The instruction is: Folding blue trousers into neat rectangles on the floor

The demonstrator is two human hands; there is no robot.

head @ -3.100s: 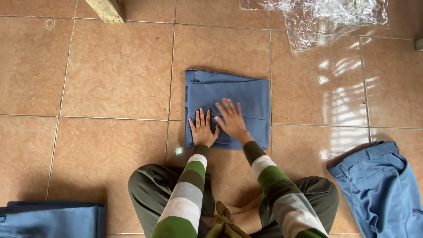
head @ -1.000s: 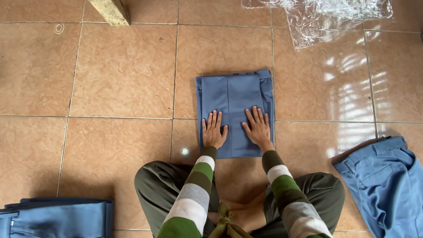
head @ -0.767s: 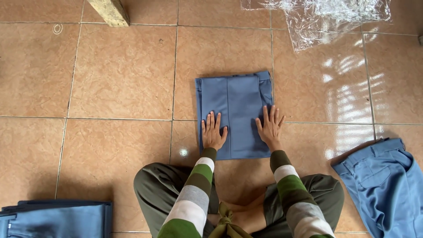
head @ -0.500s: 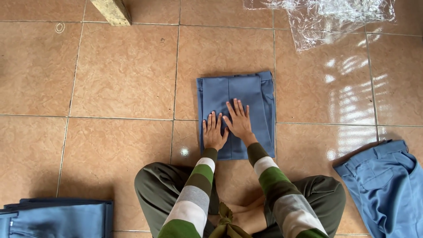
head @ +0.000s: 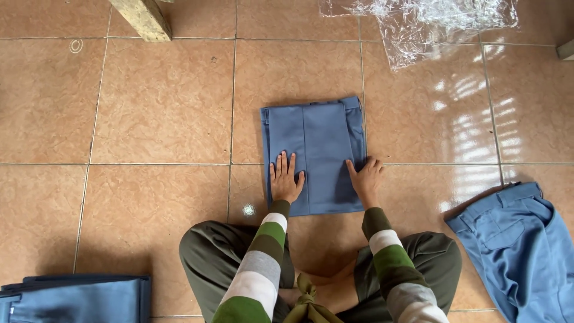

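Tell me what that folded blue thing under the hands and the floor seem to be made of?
The folded blue garment looks like matte woven cloth: seams and soft creases show. The orange-brown tiled floor seems glazed ceramic, given grout lines and glossy reflections.

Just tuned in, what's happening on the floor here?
A person sits cross-legged on the tiled floor with a folded blue garment lying in front of them. The left hand presses flat on its near left part, while the right hand rests at its right edge. Another blue garment lies unfolded to the right, a folded blue stack sits at lower left, and a clear plastic bag lies beyond.
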